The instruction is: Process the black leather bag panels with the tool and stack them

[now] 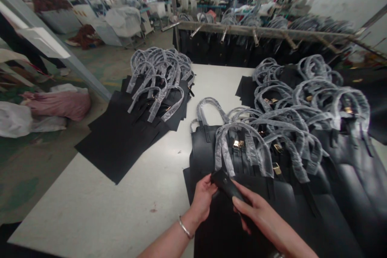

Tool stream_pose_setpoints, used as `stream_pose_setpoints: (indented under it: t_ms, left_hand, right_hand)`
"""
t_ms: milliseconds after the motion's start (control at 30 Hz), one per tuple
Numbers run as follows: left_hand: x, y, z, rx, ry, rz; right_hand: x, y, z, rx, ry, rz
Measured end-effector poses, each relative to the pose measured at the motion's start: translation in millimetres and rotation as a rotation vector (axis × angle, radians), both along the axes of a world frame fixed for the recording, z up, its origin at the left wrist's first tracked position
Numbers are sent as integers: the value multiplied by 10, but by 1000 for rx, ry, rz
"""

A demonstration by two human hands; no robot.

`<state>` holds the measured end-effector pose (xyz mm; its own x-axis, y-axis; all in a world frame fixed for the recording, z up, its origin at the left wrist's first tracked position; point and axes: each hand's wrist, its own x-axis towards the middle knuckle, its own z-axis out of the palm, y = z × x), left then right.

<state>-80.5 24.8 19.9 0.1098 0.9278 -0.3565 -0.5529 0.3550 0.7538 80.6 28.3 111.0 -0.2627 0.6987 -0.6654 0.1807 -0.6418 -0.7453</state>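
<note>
Both hands are on a black leather bag (223,225) at the near side of the table. With fingers pinched, my left hand (203,199) holds the end of a narrow folded edge, seemingly part of this bag. My right hand (254,207) grips the same edge further right, thumb on top and fingers partly hidden beneath. Just beyond them, several black bags (205,149) lie overlapping, with plastic-wrapped handles (242,129) standing up in loops. Small gold-coloured buckles (276,169) show among the straps.
A second pile of black bags (121,137) lies on the left of the white table (136,209). Behind the table runs a metal rack (229,28) with projecting pegs and more bags. A slanted metal post (81,72) and wrapped bundles (60,100) on the floor are at left.
</note>
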Motion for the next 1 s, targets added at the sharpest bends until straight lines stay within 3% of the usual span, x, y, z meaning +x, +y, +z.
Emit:
stream_pose_setpoints:
  t_ms: [133, 233, 333, 500, 633, 733, 800, 900, 1000]
  left_hand:
    - [13, -7, 10, -29, -80, -70]
    - [-8, 2, 20, -25, -119, -44]
    - [-17, 5, 0, -35, -50, -15]
    - [5, -19, -22, -44, -4, -59]
    - [-6, -14, -60, -53, 139, 0]
    - [-43, 2, -136, -21, 264, -57]
    - [-89, 8, -209, 40, 466, -141]
    - [-173, -8, -339, 137, 956, -282]
    - [-219, -57, -451, 171, 1268, -272]
  right_hand:
    - [-54, 102, -42, 78, -39, -87]
    - [2, 87, -16, 44, -44, -70]
    - [28, 17, -23, 6, -21, 11]
    - [-86, 14, -83, 138, -23, -32]
    - [-111, -67, -91, 147, -33, 49]
    - [-47, -139, -71, 188, -84, -31]
    - [120, -161, -11, 241, -138, -192]
    - [623, -276, 149, 268, -185, -398]
    - [1229, -645, 291, 224, -239, -548]
